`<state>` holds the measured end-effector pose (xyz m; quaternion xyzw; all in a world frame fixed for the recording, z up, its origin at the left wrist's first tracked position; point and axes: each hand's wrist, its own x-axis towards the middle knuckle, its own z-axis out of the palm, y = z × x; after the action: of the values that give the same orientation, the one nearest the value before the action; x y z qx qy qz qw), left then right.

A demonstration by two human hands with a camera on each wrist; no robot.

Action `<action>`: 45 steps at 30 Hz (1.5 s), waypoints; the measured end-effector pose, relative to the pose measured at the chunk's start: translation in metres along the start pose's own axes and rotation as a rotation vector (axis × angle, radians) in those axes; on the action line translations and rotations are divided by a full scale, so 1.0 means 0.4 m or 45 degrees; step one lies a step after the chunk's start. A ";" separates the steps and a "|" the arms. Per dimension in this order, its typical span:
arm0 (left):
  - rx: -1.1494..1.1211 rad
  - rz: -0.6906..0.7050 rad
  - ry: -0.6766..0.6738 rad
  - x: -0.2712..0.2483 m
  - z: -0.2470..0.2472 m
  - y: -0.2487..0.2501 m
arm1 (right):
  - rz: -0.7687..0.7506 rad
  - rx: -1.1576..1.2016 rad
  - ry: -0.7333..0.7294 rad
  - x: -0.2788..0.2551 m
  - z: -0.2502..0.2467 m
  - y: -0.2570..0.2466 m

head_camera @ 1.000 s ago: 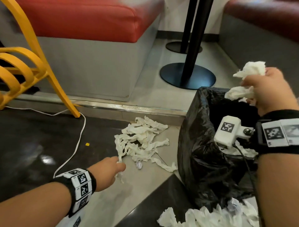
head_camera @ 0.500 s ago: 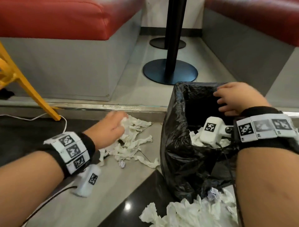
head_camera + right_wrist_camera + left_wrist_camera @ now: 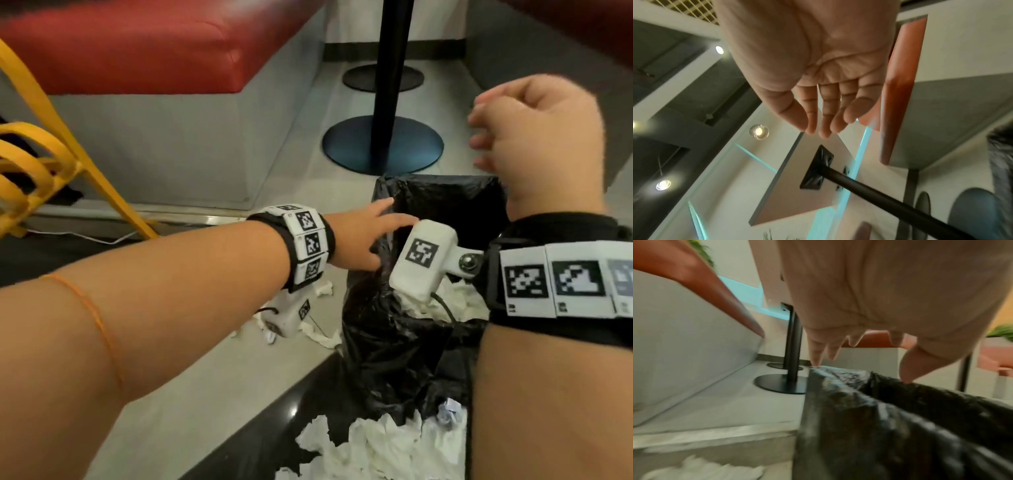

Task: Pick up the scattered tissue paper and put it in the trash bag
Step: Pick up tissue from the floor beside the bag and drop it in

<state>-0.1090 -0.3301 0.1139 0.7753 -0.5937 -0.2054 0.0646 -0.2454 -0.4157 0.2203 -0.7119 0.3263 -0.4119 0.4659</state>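
The black trash bag stands open on the floor, with white tissue lying inside it. My left hand reaches over the bag's near left rim, fingers stretched out. In the left wrist view the left hand holds nothing, and its fingertips touch the bag. My right hand hovers above the bag's far right side. Its palm is bare and its fingers relaxed in the right wrist view. Scattered tissue lies on the floor under my left wrist. A bigger tissue pile lies in front of the bag.
A black table pole on a round base stands just beyond the bag. A red-cushioned bench on a grey plinth is to the left, with a yellow chair and a white cable at far left.
My left hand left the floor tissue and came right to the bag's rim, now spread out. My right hand rose out of the bag's mouth, empty.
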 end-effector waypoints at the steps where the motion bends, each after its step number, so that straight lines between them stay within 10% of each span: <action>1: 0.070 -0.070 -0.015 -0.024 -0.002 -0.042 | -0.001 0.005 -0.049 0.004 0.028 0.012; 9: 0.378 -0.487 -0.161 -0.213 0.170 -0.470 | -0.003 -0.123 -0.575 -0.107 0.398 0.138; 20: 0.267 -0.406 -0.467 -0.223 0.608 -0.651 | 0.417 -0.674 -0.925 -0.307 0.548 0.438; 25: 0.062 -0.341 -0.152 -0.241 0.600 -0.680 | 0.567 -0.764 -0.791 -0.321 0.584 0.536; 30: -0.251 -0.336 -0.041 -0.316 0.560 -0.741 | 0.818 -1.198 -1.075 -0.415 0.632 0.679; 34: -0.455 -0.462 0.045 -0.390 0.551 -0.763 | 0.571 -1.312 -1.091 -0.503 0.657 0.704; 45: -0.072 -0.486 -0.321 -0.408 0.609 -0.777 | 0.510 -0.761 -0.967 -0.507 0.686 0.657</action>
<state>0.0383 -0.0515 -0.1748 0.8397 -0.4336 -0.3257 -0.0285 -0.1132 -0.2280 -0.1441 -0.8366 0.3673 0.0837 0.3977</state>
